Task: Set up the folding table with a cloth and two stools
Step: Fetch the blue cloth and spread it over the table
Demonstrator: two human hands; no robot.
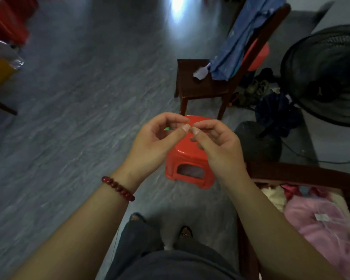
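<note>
A low red plastic stool stands upright on the grey floor just ahead of my feet. Both hands hover above its seat, a little apart from it. My left hand, with a red bead bracelet on the wrist, and my right hand meet at the fingertips. Each has its thumb and forefinger pinched and the other fingers curled. I see nothing held in either hand. A small green spot shows behind my left fingers; what it is I cannot tell.
A dark wooden chair draped with a blue garment stands behind the stool. A black floor fan and a dark bundle are at the right. Pink clothes lie in a wooden frame near right. Grey floor spreads left.
</note>
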